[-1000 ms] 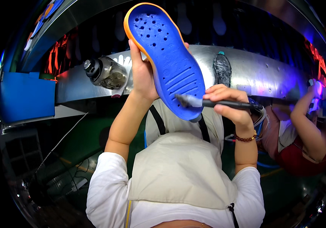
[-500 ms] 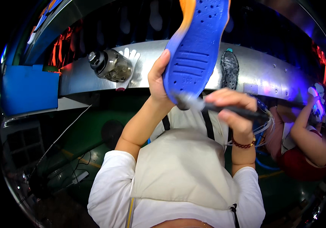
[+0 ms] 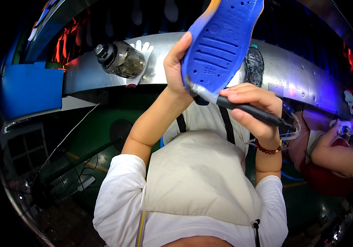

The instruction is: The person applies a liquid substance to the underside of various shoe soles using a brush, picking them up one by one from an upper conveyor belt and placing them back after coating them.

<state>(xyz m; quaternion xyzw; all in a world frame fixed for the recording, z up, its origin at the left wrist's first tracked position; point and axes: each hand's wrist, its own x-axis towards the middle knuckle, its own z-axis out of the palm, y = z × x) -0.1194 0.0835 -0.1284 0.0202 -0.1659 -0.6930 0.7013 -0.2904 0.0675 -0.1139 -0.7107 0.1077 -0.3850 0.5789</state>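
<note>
A blue shoe sole with an orange edge is tilted up in front of me, heel end towards me. My left hand grips it along its left side, thumb raised against the edge and the other fingers hidden behind. In my right hand is a black-handled brush, pinched between thumb and fingers. Its pale bristles press on the rim of the heel, where a dark part shows just below. Thin clear tubing runs from the handle's rear end past my wrist.
Across the front runs a curved metal bench. A dark bottle lies on it beside a white glove. Behind the blue sole rests a black sole. A blue box stands at left; a co-worker's arm is at right.
The brush tip has settled sharply against the heel's rim. The sole has shifted a little to the right. At right, the co-worker's hand has come lower.
</note>
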